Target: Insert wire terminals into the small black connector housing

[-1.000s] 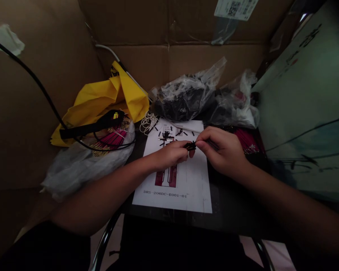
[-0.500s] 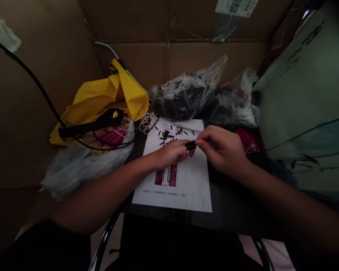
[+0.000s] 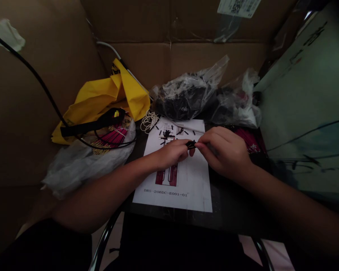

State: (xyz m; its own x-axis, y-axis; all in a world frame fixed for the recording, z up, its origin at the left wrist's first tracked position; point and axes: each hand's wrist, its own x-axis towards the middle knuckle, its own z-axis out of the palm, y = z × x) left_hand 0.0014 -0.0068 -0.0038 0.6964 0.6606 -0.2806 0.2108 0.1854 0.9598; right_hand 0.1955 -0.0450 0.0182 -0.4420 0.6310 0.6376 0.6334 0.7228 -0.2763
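My left hand (image 3: pixel 175 153) is closed around a small bundle of short black tubes (image 3: pixel 190 144), whose ends stick out past the fingers. The thumb and forefinger of my right hand (image 3: pixel 224 150) are pinched together at the right end of that bundle; whatever lies between those fingertips is too small to make out. Both hands are above a printed paper sheet (image 3: pixel 196 188) with a picture and lettering. On its upper part, beyond my left hand, lie a little heap of black tubes (image 3: pixel 167 133) and several scattered loose ones.
Behind the sheet stand a clear bag of black pieces (image 3: pixel 183 98) and another plastic bag (image 3: pixel 240 105). To the left lie a yellow bag (image 3: pixel 98 94), pink wires (image 3: pixel 113 137) in plastic and a black cable (image 3: pixel 42 81). More pink wires (image 3: pixel 250 141) are at right. Cardboard walls (image 3: pixel 135 22) enclose the table.
The whole view has shifted very slightly. Both hands keep nearly the same place and grip, with the right fingertips still at the bundle's end.
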